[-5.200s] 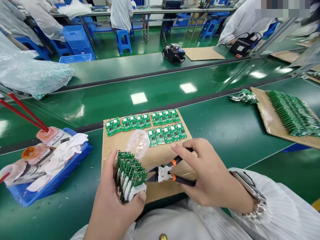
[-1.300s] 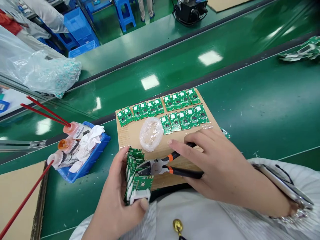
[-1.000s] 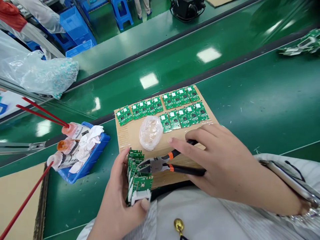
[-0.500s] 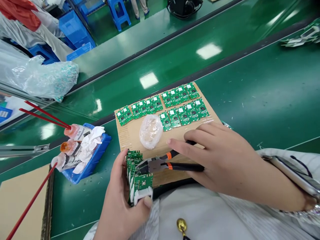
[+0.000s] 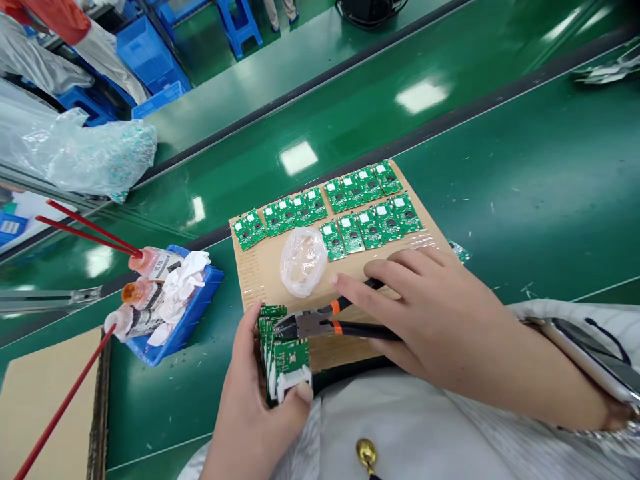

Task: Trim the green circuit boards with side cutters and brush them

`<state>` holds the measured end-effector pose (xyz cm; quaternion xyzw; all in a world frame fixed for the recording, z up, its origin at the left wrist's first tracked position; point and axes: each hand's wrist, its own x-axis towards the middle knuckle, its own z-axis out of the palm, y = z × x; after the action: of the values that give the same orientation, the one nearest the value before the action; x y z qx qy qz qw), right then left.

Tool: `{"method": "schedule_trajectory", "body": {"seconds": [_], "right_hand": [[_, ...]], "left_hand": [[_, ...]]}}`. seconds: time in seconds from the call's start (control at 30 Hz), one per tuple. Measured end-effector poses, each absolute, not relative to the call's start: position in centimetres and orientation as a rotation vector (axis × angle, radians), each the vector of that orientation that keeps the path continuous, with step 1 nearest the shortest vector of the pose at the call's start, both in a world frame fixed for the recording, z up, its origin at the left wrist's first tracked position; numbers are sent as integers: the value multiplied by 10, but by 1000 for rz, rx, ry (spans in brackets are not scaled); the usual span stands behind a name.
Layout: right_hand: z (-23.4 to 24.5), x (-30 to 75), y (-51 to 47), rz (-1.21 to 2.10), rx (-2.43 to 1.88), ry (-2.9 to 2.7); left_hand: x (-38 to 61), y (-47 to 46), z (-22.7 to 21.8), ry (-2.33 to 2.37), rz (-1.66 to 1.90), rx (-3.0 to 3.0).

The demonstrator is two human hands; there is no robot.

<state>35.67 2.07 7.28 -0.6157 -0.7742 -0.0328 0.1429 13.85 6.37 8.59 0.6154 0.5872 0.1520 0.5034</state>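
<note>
Our left hand (image 5: 257, 413) is clenched around a stack of green circuit boards (image 5: 289, 357), with the thumb pressed on a white plastic piece at the stack's near end. The stack sits over the near left corner of a cardboard sheet (image 5: 265, 293). Our right hand (image 5: 425, 320) grasps a pair of wire cutters (image 5: 320, 325) with orange-and-black handles; their jaws stand nearly closed and their tips reach the far side of the stack. The cardboard lies on a green tabletop (image 5: 500, 227). On its far part are two rows of loose circuit boards (image 5: 360, 220), and a bunched clear plastic bag (image 5: 303, 261) lies between those rows and our hands. To the left, a blue tray (image 5: 193, 327) holds glue bottles (image 5: 153, 262) and white wipes (image 5: 183, 280), and thin red nozzles (image 5: 90, 230) stick out from the bottles toward the left.
</note>
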Motion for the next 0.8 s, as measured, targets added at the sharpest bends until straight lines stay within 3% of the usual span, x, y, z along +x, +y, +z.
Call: {"method": "schedule_trajectory", "body": {"seconds": [0.37, 0.8], "right_hand": [[73, 366, 30, -43, -1699, -2325], [68, 360, 22, 529, -1859, -2065]], "left_hand": [[133, 69, 77, 1411, 282, 1514], [157, 111, 106, 1229, -23, 1322]]}}
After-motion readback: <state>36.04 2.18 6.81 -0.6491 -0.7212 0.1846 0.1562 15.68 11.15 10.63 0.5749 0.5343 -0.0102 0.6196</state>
